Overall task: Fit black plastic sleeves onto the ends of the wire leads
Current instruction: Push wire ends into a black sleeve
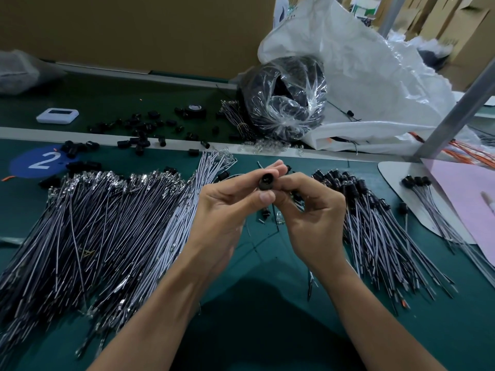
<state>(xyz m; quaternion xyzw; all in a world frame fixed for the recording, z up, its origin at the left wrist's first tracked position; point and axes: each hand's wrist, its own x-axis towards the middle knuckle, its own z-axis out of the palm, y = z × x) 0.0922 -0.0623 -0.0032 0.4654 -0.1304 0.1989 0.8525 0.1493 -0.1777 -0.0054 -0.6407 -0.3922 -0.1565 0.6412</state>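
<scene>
Above the green bench my left hand (227, 202) pinches a black plastic sleeve (266, 181) between thumb and fingers, its open end facing me. My right hand (308, 207) meets it from the right, fingers curled against the sleeve; whatever lead it holds is hidden behind the fingers. A broad pile of bare wire leads (107, 223) with metal terminals lies to the left. Leads with sleeves fitted (375, 223) fan out to the right. Loose black sleeves (139, 129) are scattered at the back.
A clear bag of black parts (286, 97) and a large white sack (375, 84) sit at the back right. A pink sheet (466, 199) on a white board lies far right, beside a metal post (460, 103). A white device (57, 115) rests back left.
</scene>
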